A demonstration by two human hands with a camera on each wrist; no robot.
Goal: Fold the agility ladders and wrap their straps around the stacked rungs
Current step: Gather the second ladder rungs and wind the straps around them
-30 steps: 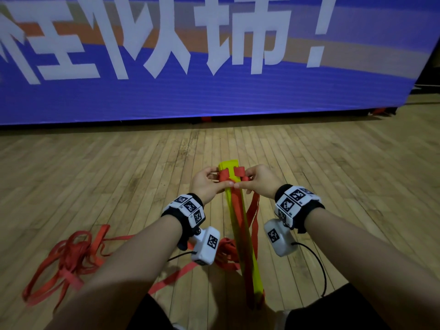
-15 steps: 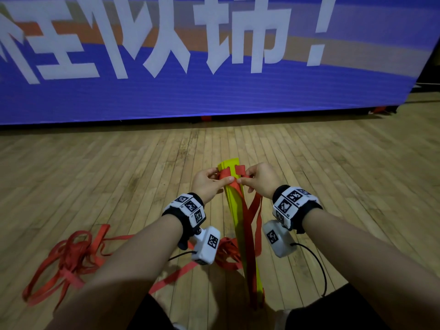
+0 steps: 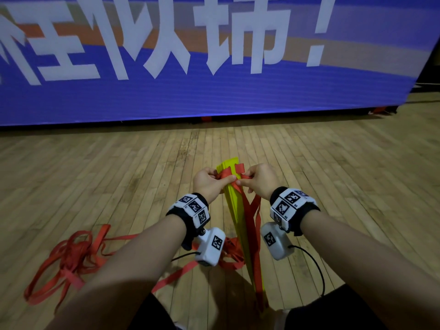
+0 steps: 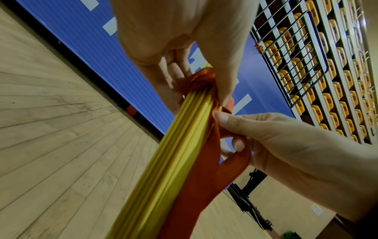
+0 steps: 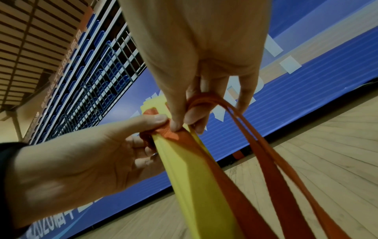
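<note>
Holding the bundle from both sides, my two hands met at its upper end. My left hand (image 3: 209,184) gripped the stack of flat yellow plastic rungs (image 3: 234,208) with curled fingers, and its thumb (image 5: 150,120) pressed the red woven strap (image 3: 232,176) against the top rung. My right hand (image 3: 258,181) pinched the same strap just beside that thumb, between thumb and forefinger, so both hands were clamped on strap and rungs together. The stack stood tilted, with its far end raised in front of me and its near end low by my legs. Loops of the strap (image 5: 274,155) hung down from my right hand along the stack. More loose red strap (image 3: 71,256) lay in a heap on the wooden plank floor (image 3: 95,182) at my left. A large blue banner with white letters (image 3: 214,86) stood behind.
</note>
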